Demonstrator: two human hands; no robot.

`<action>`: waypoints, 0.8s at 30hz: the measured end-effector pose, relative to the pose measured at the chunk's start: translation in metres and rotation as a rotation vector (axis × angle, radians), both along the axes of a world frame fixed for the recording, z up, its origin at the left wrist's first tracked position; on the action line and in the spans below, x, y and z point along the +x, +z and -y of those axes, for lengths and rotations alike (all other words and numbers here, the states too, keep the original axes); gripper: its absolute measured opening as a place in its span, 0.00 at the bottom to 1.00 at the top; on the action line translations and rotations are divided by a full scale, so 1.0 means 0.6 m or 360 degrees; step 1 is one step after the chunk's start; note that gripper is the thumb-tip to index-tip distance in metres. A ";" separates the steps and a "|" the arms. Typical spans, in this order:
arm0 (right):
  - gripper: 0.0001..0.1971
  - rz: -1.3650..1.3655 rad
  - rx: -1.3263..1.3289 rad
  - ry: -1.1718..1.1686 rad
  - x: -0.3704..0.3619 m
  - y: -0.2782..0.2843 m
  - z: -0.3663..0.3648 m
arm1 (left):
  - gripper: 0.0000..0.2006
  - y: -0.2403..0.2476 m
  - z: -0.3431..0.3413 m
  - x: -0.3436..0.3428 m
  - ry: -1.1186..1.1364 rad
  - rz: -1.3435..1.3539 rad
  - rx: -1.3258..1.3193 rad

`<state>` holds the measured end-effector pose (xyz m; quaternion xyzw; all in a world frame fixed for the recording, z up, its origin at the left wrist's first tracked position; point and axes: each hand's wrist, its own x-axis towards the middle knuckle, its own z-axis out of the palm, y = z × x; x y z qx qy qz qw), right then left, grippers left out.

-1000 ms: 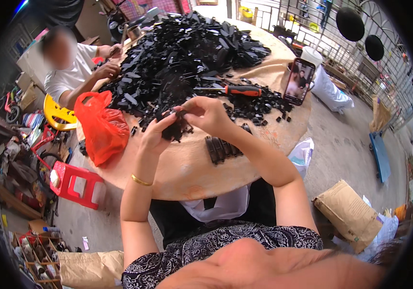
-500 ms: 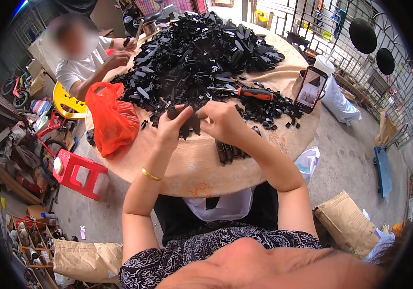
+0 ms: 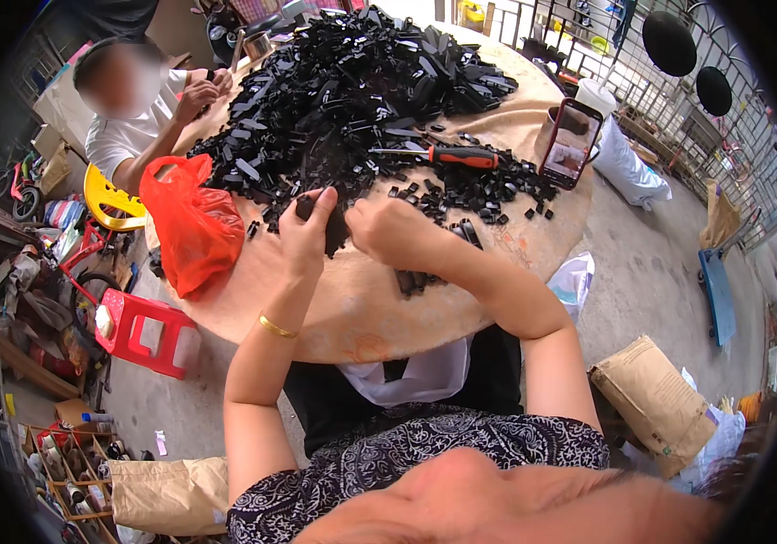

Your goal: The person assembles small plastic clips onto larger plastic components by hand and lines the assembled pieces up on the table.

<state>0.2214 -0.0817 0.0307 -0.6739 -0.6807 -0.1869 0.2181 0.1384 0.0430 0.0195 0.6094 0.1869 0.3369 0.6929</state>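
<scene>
Left hand (image 3: pixel 303 234) gripping a black piece (image 3: pixel 305 208) above the tabletop (image 3: pixel 361 319), right hand (image 3: pixel 390 234) close by, I can't tell whether it's gripping anything, heap of black parts (image 3: pixel 343 95) beyond, orange-and-black screwdriver (image 3: pixel 463 158) beside

Left hand (image 3: pixel 300 238): raised, fingers curled, thumb pointed upward. Right hand (image 3: pixel 390 233): held just beside, fingers curled inward. Arms (image 3: pixel 266 363): bared, bent, extended forward.

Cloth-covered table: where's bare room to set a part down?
Bare: tan cloth between the row of black parts and near edge; also right, between loose black pieces and right rim. Crowded: middle toward far side, with black pile and screwdriver.
</scene>
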 end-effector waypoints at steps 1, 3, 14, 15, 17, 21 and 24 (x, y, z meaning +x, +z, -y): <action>0.04 -0.0015 0.0006 0.0002 -0.003 -0.004 -0.003 | 0.12 -0.006 -0.005 0.000 0.0014 -0.0009 -0.0004; 0.04 -0.0030 -0.0067 -0.0044 -0.006 -0.003 -0.001 | 0.12 -0.007 -0.005 0.000 0.0008 0.0007 -0.0003; 0.25 -0.0883 -0.0192 0.0022 0.000 -0.015 -0.012 | 0.14 -0.003 -0.005 0.007 0.0348 0.0212 -0.0093; 0.23 -0.0706 -0.0140 -0.0009 0.023 -0.009 -0.008 | 0.14 -0.010 -0.019 0.002 0.0204 0.0168 -0.0259; 0.21 -0.0705 -0.0264 -0.0372 0.068 0.002 -0.002 | 0.13 -0.004 -0.018 -0.015 -0.0257 0.0084 -0.0368; 0.16 -0.0197 -0.0281 -0.0703 0.161 -0.078 0.010 | 0.11 0.057 0.105 -0.081 -0.1496 -0.0389 0.0801; 0.14 -0.0288 -0.0431 -0.0731 0.146 -0.063 0.000 | 0.15 0.020 0.185 -0.136 -0.2113 -0.0562 0.1599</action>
